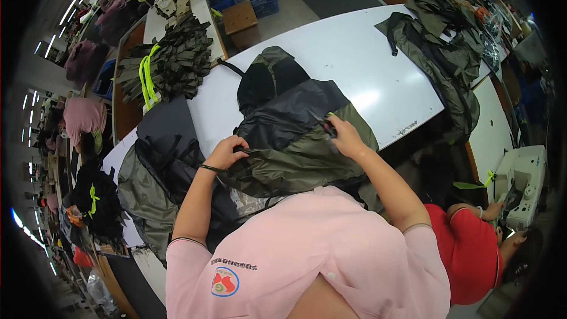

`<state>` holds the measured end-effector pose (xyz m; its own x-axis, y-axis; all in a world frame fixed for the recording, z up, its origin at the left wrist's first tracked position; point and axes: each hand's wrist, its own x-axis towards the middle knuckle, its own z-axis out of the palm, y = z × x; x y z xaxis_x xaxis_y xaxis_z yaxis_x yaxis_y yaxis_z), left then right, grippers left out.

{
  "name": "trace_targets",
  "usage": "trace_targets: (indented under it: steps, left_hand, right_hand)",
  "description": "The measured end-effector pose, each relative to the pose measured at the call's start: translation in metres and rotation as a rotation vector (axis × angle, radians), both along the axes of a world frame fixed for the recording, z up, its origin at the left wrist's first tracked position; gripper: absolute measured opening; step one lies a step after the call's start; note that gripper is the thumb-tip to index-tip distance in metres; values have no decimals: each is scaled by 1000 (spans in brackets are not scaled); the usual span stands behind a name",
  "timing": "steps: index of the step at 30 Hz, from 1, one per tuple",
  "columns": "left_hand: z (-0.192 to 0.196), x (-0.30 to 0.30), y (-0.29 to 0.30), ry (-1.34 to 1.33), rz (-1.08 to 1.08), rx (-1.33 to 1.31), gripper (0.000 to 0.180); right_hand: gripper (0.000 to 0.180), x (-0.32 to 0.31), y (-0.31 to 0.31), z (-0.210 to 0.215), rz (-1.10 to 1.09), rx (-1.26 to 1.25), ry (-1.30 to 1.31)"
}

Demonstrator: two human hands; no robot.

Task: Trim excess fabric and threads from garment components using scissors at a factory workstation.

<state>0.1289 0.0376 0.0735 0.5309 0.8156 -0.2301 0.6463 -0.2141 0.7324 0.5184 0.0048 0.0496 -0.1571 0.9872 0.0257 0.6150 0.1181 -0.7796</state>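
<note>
A black and olive-green bag [277, 165] of thin, shiny fabric lies across the white table [366, 53] in front of me. Its rounded far part [274, 77] has an olive edge and a dark strap beside it. My left hand [229, 152] pinches the fabric at the bag's left edge between thumb and fingers. On the right, my right hand [345, 136] is closed around a small dark tool that looks like thread snips [326, 125], held just above the black fabric. The palm hides most of the tool.
Left of me lie more olive and black bags [147, 183] and a bundle of dark straps [177, 59] tied with neon ribbon. Further bags [437, 53] are heaped at the far right. A person in red [466, 248] works at a sewing machine [522, 186] close on my right.
</note>
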Motion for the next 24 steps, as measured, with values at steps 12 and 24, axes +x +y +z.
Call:
trace_targets:
  steps: [12, 24]
  left_hand:
    - [-46, -63, -51, -168, 337, -174, 22]
    - [-47, -28, -19, -516, 333, -507, 16]
  right_hand:
    - [25, 7, 40, -21, 24, -260, 269]
    - [27, 64, 7, -6, -119, -479, 194]
